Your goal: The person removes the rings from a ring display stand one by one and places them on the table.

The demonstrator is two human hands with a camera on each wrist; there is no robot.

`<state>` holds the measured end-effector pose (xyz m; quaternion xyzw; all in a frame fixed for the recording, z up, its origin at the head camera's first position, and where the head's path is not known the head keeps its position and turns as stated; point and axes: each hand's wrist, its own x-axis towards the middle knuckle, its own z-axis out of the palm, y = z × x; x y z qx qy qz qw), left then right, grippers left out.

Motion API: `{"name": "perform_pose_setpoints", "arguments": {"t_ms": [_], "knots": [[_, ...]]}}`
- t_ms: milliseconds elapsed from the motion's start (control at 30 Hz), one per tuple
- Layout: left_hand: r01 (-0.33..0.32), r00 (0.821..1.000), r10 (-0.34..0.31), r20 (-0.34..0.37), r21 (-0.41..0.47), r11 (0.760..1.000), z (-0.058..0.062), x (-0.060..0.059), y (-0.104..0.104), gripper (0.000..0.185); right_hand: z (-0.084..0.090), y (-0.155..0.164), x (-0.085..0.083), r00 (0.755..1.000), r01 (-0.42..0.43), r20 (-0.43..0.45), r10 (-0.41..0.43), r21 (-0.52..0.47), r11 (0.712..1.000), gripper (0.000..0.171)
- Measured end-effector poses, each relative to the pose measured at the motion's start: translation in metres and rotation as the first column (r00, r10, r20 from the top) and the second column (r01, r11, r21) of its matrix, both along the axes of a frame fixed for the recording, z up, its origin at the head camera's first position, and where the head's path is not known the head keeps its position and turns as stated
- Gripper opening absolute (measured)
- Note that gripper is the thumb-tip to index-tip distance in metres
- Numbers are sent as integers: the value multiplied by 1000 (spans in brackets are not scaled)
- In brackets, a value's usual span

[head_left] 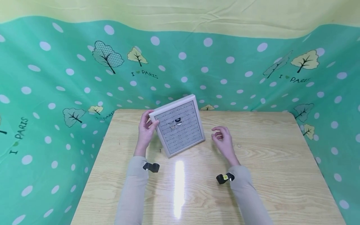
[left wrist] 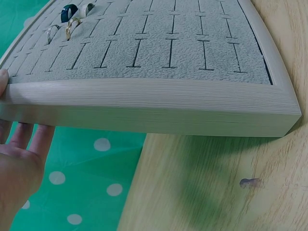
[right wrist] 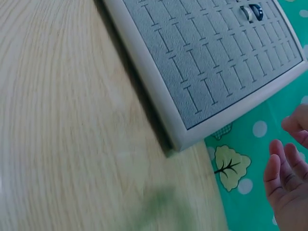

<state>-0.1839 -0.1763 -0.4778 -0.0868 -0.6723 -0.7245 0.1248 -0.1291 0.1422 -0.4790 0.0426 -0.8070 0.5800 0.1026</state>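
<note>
Pale sleeves (head_left: 132, 190), left fingers (head_left: 144, 116) around a pale-framed, grey slotted tray (head_left: 187, 135) with four rings (head_left: 177, 120), right fingers (right wrist: 273, 173) loose

Green cloth (head_left: 172, 64) printed with white dots hangs behind the work surface and along both sides, forming a three-sided surround. A pale yellow band (head_left: 180, 18), creased near its middle, runs across the top and meets the green in a wavy line. Printed trees (head_left: 107, 56), some checked, some yellow, stand beside the lettering "I PARIS" (head_left: 149, 74), which includes a small green heart. Below lies a light wooden table (head_left: 281, 156) with visible grain; a bright elongated reflection (head_left: 179, 187) of light crosses its nearer part. A small dark mark (left wrist: 249, 183) shows on the wood.
</note>
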Motion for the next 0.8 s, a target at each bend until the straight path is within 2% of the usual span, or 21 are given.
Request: {"name": "perform_pose_setpoints", "arguments": {"t_ms": [100,333,400,800], "knots": [[0,1000,0,-8,1,1000,0,0,0,50,1,-5,-4,1000,-15,-21,15,-5,1000,22],[15,1000,-15,-4,-1,1000,-2,-1,-2,50,-24,-12,-23,999,-28,-33,28,8,1000,23],[14,1000,-14,-8,-3,1000,-2,-1,-1,50,-25,-14,-26,999,-31,-33,32,9,999,23],[11,1000,-11,-15,11,1000,-2,-1,-1,51,-13,-32,-36,992,-109,-60,109,-2,994,23]]}}
